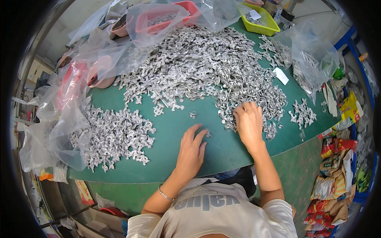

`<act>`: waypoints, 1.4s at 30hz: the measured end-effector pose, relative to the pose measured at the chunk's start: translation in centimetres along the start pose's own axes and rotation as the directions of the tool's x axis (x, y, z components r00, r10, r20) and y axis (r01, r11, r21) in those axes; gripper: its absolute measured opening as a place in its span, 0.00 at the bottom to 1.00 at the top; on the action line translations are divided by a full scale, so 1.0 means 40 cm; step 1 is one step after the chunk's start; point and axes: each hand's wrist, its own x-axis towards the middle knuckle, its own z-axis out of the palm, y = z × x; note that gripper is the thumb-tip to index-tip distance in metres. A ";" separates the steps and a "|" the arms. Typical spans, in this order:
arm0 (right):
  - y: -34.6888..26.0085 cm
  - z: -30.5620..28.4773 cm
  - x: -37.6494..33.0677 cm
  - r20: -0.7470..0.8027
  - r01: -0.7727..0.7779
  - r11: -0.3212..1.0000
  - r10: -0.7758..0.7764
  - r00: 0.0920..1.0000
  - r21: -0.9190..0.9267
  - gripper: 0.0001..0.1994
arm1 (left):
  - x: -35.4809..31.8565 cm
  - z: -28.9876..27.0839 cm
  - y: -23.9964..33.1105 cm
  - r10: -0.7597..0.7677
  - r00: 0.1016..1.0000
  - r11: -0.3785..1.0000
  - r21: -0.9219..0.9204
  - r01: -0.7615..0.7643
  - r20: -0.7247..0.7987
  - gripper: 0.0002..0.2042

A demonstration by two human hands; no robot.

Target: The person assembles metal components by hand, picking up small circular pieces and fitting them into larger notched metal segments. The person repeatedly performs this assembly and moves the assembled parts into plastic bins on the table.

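Observation:
A large heap of small silver metal castings (198, 63) covers the far half of a green table (174, 158). My right hand (249, 121) rests palm down on the heap's near edge, fingers curled among ring-shaped pieces; whether it grips one is hidden. My left hand (191, 148) lies flat on bare green surface, fingers apart, fingertips beside a single loose ring (209, 134). Another loose ring (193, 114) lies a little farther out. A second pile of castings (115, 137) sits to the left.
Clear plastic bags (67, 119) spill over the left edge. Pink trays (166, 18) inside bags and a green tray (260, 20) stand at the back. A small clump of castings (303, 113) lies at right. Colourful packets (333, 178) cover the floor at right.

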 end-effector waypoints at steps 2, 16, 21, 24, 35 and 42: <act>0.005 -0.011 0.005 0.039 -0.016 0.999 0.017 0.999 -0.043 0.02 | -0.006 -0.004 -0.004 0.007 1.000 1.000 0.012 -0.006 -0.017 0.19; 0.046 -0.031 -0.017 -0.195 -0.204 0.817 0.357 0.914 0.539 0.03 | -0.003 -0.016 0.026 0.009 0.999 0.999 -0.036 -0.011 -0.048 0.18; 0.030 -0.084 -0.011 -0.328 -0.170 0.879 0.337 0.882 0.445 0.03 | 0.000 -0.010 0.019 0.006 1.000 1.000 -0.013 -0.006 -0.017 0.19; 0.079 -0.064 -0.001 -0.334 -0.132 0.984 0.165 0.928 0.121 0.02 | 0.005 -0.003 0.025 -0.008 1.000 1.000 -0.001 0.008 0.014 0.20; 0.103 -0.103 -0.016 -0.353 -0.206 0.969 0.242 0.904 0.138 0.02 | 0.002 0.002 0.015 0.003 0.999 1.000 0.031 -0.004 0.045 0.22; 0.140 -0.108 -0.015 -0.328 -0.220 0.974 0.193 0.925 -0.047 0.02 | 0.004 0.016 0.017 -0.022 0.999 0.997 0.081 0.019 0.043 0.24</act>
